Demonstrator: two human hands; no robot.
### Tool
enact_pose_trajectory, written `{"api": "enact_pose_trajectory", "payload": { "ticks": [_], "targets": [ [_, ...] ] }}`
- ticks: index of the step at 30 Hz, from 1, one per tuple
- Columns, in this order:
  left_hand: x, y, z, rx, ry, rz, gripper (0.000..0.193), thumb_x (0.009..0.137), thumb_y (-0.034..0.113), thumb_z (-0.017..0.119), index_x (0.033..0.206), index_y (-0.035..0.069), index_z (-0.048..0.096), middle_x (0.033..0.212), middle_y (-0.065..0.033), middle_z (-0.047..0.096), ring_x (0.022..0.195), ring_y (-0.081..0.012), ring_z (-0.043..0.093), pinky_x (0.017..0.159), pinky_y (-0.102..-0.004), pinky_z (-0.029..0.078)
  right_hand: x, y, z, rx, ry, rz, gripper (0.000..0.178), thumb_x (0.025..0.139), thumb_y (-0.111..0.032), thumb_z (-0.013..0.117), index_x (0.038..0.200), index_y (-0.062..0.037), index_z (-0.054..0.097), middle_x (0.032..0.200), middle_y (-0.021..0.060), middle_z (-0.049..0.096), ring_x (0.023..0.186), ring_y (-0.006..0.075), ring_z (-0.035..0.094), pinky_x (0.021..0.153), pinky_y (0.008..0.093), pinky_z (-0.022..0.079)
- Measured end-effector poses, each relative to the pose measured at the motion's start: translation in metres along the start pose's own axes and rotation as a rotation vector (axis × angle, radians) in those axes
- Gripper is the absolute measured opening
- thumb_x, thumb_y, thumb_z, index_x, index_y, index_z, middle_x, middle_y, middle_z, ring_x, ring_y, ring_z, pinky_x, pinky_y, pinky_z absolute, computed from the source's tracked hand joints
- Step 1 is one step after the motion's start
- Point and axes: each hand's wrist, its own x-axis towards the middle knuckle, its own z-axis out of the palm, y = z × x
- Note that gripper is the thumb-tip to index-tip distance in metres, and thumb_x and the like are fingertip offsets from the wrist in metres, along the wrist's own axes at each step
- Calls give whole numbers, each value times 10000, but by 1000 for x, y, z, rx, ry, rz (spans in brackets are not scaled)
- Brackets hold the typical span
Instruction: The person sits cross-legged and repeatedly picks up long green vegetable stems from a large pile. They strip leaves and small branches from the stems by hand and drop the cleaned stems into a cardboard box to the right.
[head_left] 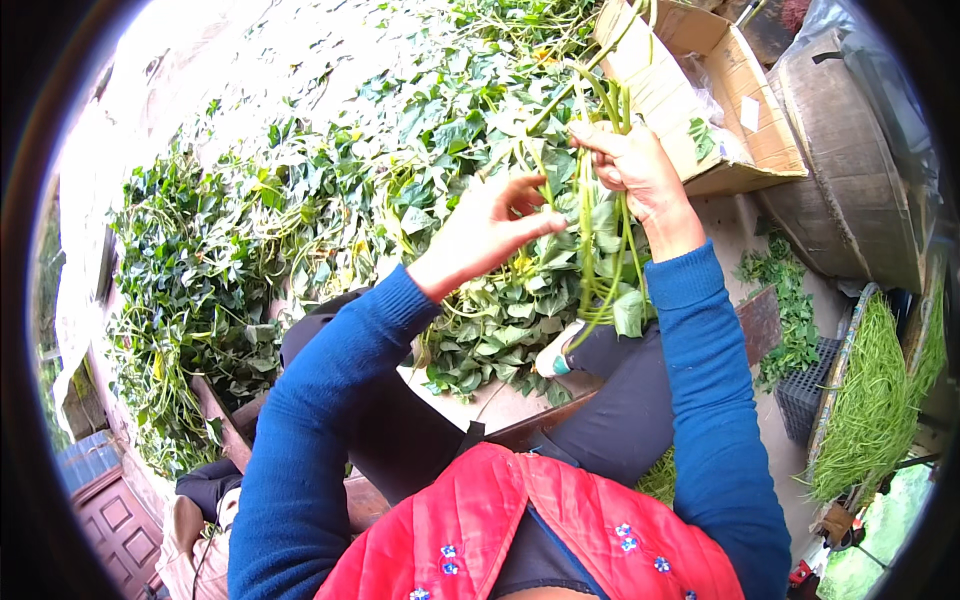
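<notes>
My right hand (640,175) is closed round a bunch of long green leafy vine stems (586,240), held up in front of me. The stems hang down from it toward my shoe, with a few broad leaves at their lower ends. Just left of the bunch is my left hand (490,232), its fingers curved and apart, with nothing visible in it. Whether its fingertips touch a stem I cannot tell. Beyond and below both hands spreads a large heap of leafy green vines (340,180), reaching close to my feet.
An open cardboard box (780,140) stands at the far right, beside a large brown rounded container (845,160). Lower right are a dark plastic basket (803,395) and a tray heaped with thin green stems (870,400). Another person (190,520) sits at lower left.
</notes>
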Motion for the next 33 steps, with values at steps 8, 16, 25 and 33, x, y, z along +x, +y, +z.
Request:
{"api": "enact_pose_trajectory", "payload": {
  "ticks": [8,16,25,33],
  "targets": [
    [13,-13,-20,-618,-91,-204,267,915,145,495,1148,23,540,864,-52,643,726,-104,613,680,-237,509,2,-10,-8,-457,57,-67,307,854,-259,620,1021,-3,621,680,47,624,409,3,342,384,167,247],
    [20,-32,-52,-828,87,-233,282,893,127,535,1134,-18,520,966,-74,622,768,-92,617,673,-207,531,-32,1,-27,-463,-149,-203,383,804,-439,640,764,-59,678,625,-16,573,535,61,443,494,230,348],
    [19,-22,-41,-816,101,-144,334,798,43,625,1101,-9,495,980,-123,610,852,-172,621,719,-270,538,-55,-41,-42,-776,190,-885,221,746,19,622,947,-54,676,823,40,663,710,99,600,636,245,475],
    [26,-22,-39,-805,68,-136,330,828,76,599,1134,11,494,1019,-136,627,859,-144,626,747,-247,512,-35,3,-17,-997,-179,-538,196,716,-81,643,912,-78,660,791,87,599,689,245,600,624,326,476]
  ]
}}
